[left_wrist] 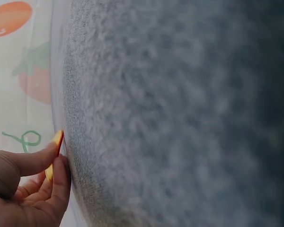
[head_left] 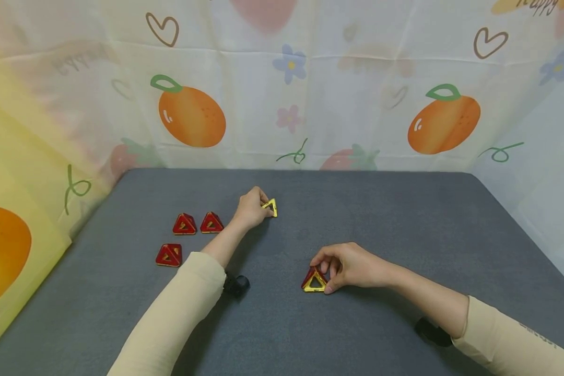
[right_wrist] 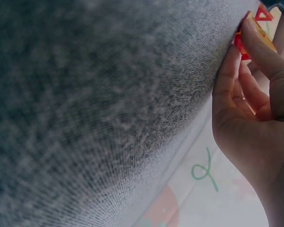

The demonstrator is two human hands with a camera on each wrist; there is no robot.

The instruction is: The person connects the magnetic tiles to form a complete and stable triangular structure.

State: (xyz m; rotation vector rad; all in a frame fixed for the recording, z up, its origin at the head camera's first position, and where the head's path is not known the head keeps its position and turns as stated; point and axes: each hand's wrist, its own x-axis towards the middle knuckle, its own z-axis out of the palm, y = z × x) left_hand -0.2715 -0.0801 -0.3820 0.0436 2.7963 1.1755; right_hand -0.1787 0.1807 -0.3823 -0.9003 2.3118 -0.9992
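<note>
Toward the back of the table, my left hand (head_left: 252,208) pinches a yellow triangular tile (head_left: 273,207) with an open centre. The left wrist view shows this tile (left_wrist: 59,142) edge-on between thumb and fingers, with a red side. Nearer and to the right, my right hand (head_left: 350,265) grips a small red and yellow triangular pyramid (head_left: 307,282) standing on the table, its yellow face toward me. In the right wrist view the thumb lies against the yellow face of the pyramid (right_wrist: 266,39) and the fingertips are at its red side.
Three red pyramids stand to the left: one front left (head_left: 169,255), one behind it (head_left: 185,224), and one (head_left: 211,223) close to my left forearm. A grey cloth covers the table (head_left: 380,209). A fruit-printed curtain (head_left: 263,104) hangs behind and at both sides.
</note>
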